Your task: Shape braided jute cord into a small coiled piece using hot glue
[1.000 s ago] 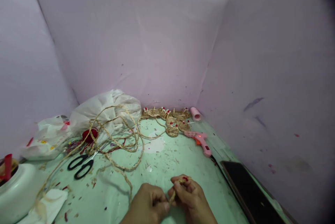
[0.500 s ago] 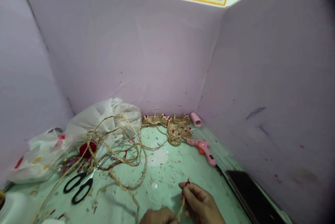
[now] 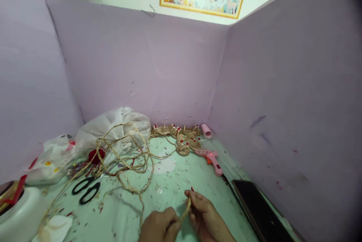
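Note:
A braided straw-coloured cord (image 3: pixel 185 211) runs between my two hands at the front of the table. My right hand (image 3: pixel 207 211) pinches its end, where a bit of red yarn (image 3: pixel 192 188) sticks up past the fingertips. Just left of it, my left hand (image 3: pixel 161 224) is closed around the cord lower down. From there the long loose cord (image 3: pixel 142 200) leads back to a tangle of loops on the left. Black-handled scissors (image 3: pixel 89 193) lie beside those loops, their blades partly covered.
Coiled straw pieces (image 3: pixel 183 145) with red and white beads sit at the back wall, near a pink thread spool (image 3: pixel 206 131). A pink glue gun (image 3: pixel 212 159) with a lit red light and a dark phone-like slab (image 3: pixel 258 208) lie right. Plastic bags (image 3: pixel 118 121), red yarn (image 3: pixel 96 155) and a white container (image 3: pixel 25 211) stand left.
The view has tilted up and shifted slightly. My left hand has risen further into view, near the right hand, and the cord's red-tied end now shows less above the right fingers.

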The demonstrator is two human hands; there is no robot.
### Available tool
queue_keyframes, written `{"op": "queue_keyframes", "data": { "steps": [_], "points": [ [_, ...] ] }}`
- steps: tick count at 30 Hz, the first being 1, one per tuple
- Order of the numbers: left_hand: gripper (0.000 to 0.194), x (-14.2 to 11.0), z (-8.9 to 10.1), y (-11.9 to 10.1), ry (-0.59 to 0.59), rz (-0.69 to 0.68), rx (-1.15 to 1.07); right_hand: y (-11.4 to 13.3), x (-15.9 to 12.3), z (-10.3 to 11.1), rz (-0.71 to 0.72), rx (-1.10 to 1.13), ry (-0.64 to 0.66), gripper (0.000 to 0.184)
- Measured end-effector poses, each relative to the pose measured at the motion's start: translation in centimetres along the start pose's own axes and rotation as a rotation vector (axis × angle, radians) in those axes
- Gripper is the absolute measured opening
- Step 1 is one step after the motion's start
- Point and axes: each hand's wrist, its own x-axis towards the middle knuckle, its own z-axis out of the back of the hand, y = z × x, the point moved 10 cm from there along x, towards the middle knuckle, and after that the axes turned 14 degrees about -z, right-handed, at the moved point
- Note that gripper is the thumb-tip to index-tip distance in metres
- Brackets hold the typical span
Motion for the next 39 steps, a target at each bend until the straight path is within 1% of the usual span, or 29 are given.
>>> {"op": "queue_keyframes", "data": {
  "steps": [3, 6, 8, 12, 14, 20, 23, 26, 29, 31, 35, 39],
  "points": [
    [0.021, 0.0, 0.4, -0.8, -0.04, -0.019, -0.036, 0.0, -0.5, -0.2, -0.048, 0.009, -0.007, 0.041],
    [0.023, -0.1, 0.7, -1.4, -0.074, -0.032, -0.026, 0.1, -1.0, -0.9, -0.024, -0.036, 0.028, 0.044],
    [0.024, -0.2, 0.9, -1.6, -0.085, -0.028, -0.013, 0.2, -1.2, -1.1, 0.006, -0.079, 0.029, 0.046],
    [0.023, -0.5, 0.9, -1.9, -0.078, -0.01, 0.007, 0.9, -1.3, -0.1, 0.104, -0.158, -0.084, 0.048],
    [0.023, -0.5, 1.0, -2.0, -0.079, -0.007, 0.003, 1.0, -1.3, 0.3, 0.127, -0.16, -0.114, 0.048],
    [0.022, -0.4, 1.0, -2.1, -0.087, 0.013, 0.003, 0.6, -1.4, -0.2, 0.124, -0.081, -0.067, 0.048],
    [0.022, -0.2, 1.1, -2.3, -0.111, 0.001, -0.007, 0.5, -1.4, -0.3, 0.09, -0.048, -0.053, 0.048],
    [0.024, -0.1, 1.3, -2.5, -0.139, -0.027, -0.071, 0.6, -1.3, -0.5, 0.043, -0.043, -0.024, 0.046],
    [0.026, -0.1, 1.3, -2.3, -0.142, -0.021, -0.132, 0.9, -1.4, -0.8, 0.017, -0.058, 0.01, 0.044],
    [0.027, 0.0, 1.1, -2.1, -0.125, -0.015, -0.14, 1.2, -1.5, -0.6, 0.034, -0.053, -0.007, 0.042],
    [0.026, 0.1, 0.6, -1.4, -0.089, 0.013, -0.108, 1.6, -1.4, 0.4, 0.076, -0.006, -0.077, 0.036],
    [0.023, 0.0, 0.5, -0.8, -0.086, 0.056, -0.017, 1.1, -1.1, 0.6, 0.073, 0.055, -0.088, 0.031]
  ]
}}
